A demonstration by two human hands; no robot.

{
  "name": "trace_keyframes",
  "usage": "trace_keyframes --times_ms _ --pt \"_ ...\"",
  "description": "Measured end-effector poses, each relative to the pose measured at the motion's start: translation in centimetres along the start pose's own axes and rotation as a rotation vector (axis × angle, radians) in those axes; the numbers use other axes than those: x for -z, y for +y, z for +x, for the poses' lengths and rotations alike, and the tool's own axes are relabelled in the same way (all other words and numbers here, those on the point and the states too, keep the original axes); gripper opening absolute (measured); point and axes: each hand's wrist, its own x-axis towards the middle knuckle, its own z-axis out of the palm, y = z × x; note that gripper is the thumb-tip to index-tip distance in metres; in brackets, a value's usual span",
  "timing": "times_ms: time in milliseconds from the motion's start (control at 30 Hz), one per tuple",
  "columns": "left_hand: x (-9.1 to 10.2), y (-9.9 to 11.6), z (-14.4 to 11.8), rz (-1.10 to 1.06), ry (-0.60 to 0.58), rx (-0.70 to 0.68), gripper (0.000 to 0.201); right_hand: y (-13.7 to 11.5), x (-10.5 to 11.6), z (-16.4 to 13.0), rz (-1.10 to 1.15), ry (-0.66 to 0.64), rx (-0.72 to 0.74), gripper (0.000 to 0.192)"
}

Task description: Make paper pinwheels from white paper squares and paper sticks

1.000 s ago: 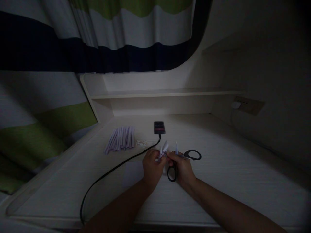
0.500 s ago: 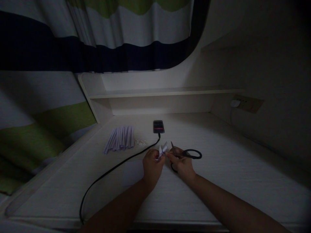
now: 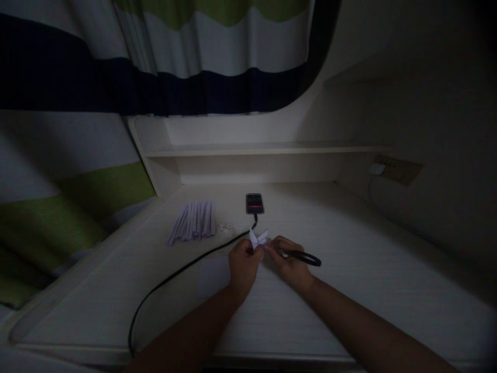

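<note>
On desk (image 3: pixel 349 290): one scissors (image 3: pixel 303 256), one paper piece (image 3: pixel 258 239).

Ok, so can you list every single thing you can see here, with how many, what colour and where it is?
folded paper piece: one, white, pinched between both hands above the desk
scissors: one pair, black handles, in the right hand
paper strips: one pile, too many to count, pale purple, far left of the desk
small bits: a few, pale, just right of the strips
small device: one, black, back middle of the desk
cable: one, black, from the device to the desk's front edge
desk: one, whitish wood
shelf: one, white, behind the desk
curtain: one, white, navy and green stripes, left and top
wall plug: one, white, right wall
left hand: holds the paper
right hand: holds scissors, touches paper
</note>
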Motion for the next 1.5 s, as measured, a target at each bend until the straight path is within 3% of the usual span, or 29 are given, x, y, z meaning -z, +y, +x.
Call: trace_keyframes --times_ms 167,300,500,700,933,1167,1367,1500 --pt "0.1 -0.2 0.0 0.104 0.037 -0.090 0.014 -0.6 -1.3 -0.2 0.329 0.164 -0.502 0.022" --pt "0.2 0.2 0.0 0.185 0.058 -0.164 0.015 -0.9 -1.7 -0.3 0.560 0.188 -0.597 0.026" --pt "0.1 0.8 0.0 0.237 0.032 -0.183 0.019 -0.9 -1.7 -0.2 0.649 0.260 -0.588 0.025" --pt "0.4 1.0 0.1 0.261 0.027 -0.199 0.022 -1.2 -1.2 -0.3 0.430 0.235 -0.540 0.023" --pt "0.4 0.9 0.1 0.229 0.038 -0.224 0.018 -1.4 -0.4 -0.2 0.042 0.129 -0.208 0.027" --pt "0.3 0.8 0.1 0.158 0.028 -0.173 0.019 -1.6 -0.5 -0.2 -0.051 0.133 -0.079 0.030" --pt "0.2 0.9 0.1 0.111 0.021 -0.154 0.020 -1.4 -0.6 -0.3 -0.048 0.141 -0.091 0.028" --pt "0.3 0.8 0.1 0.152 0.014 -0.149 0.020 -1.4 -0.7 -0.3 -0.019 0.153 -0.182 0.028"
